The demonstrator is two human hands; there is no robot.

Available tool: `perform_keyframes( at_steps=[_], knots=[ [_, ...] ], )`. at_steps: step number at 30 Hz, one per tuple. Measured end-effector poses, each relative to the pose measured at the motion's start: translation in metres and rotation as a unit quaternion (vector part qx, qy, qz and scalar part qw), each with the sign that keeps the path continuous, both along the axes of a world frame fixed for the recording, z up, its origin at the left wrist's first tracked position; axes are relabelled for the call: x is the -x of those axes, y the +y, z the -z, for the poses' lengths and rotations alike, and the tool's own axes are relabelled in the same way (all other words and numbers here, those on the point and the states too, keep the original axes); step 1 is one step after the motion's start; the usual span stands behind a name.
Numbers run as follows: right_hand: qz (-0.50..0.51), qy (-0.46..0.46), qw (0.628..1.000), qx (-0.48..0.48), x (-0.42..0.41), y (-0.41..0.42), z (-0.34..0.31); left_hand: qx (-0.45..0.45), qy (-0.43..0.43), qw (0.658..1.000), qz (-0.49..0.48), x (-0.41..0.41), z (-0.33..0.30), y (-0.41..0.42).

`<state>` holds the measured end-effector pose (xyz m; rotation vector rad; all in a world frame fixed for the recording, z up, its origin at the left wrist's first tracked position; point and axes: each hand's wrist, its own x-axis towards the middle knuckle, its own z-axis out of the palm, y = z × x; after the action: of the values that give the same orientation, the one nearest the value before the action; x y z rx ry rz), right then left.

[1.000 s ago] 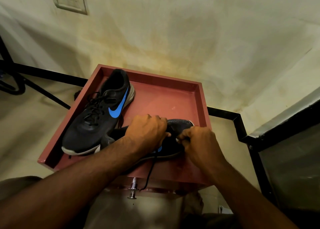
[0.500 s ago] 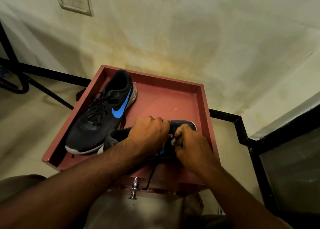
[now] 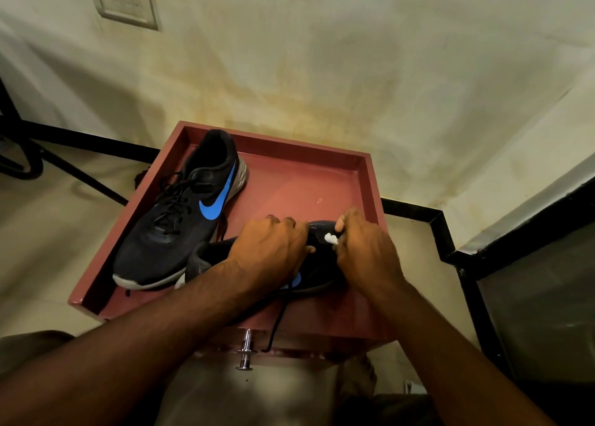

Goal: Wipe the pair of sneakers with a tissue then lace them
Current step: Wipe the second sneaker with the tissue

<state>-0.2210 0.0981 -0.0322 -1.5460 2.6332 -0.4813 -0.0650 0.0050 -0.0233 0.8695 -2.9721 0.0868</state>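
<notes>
Reddish-brown raised-rim tray top [image 3: 370, 181] of a small stand, laced black sneaker with blue swoosh [image 3: 180, 219] lying at its left, second black sneaker [image 3: 318, 264] lying across the near edge, its lace [image 3: 277, 322] hanging over the front

black sneaker [image 3: 167, 232] (blue swoosh), red tray [image 3: 289, 184]

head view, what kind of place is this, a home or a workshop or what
Probably a room in a home, though that is a guess. A stained plaster wall carries a switch plate, and the sneakers sit on a small red tray-topped table with a drawer knob, over a pale floor with black skirting.
</notes>
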Motion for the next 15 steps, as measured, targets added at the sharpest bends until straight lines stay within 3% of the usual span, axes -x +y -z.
perform_keyframes(
  at_steps=[5, 7, 11, 15],
  knots=[
    [-0.094, -0.227, 0.967, -0.07, -0.029, 0.02, -0.005, -0.01, -0.012, 1.0, -0.021, 0.004, 0.002, 0.001],
    [-0.092, -0.214, 0.97, -0.067, -0.032, 0.021, -0.002, -0.011, -0.008, 1.0, -0.025, 0.003, 0.002, 0.001],
    [0.008, -0.028, 1.0, 0.004, -0.003, 0.009, -0.004, -0.041, -0.025, 0.999, -0.024, -0.001, -0.006, 0.001],
    [0.044, -0.08, 0.995, 0.045, 0.014, 0.01, -0.004, -0.123, 0.031, 0.991, -0.048, -0.026, -0.03, -0.011]
  ],
)
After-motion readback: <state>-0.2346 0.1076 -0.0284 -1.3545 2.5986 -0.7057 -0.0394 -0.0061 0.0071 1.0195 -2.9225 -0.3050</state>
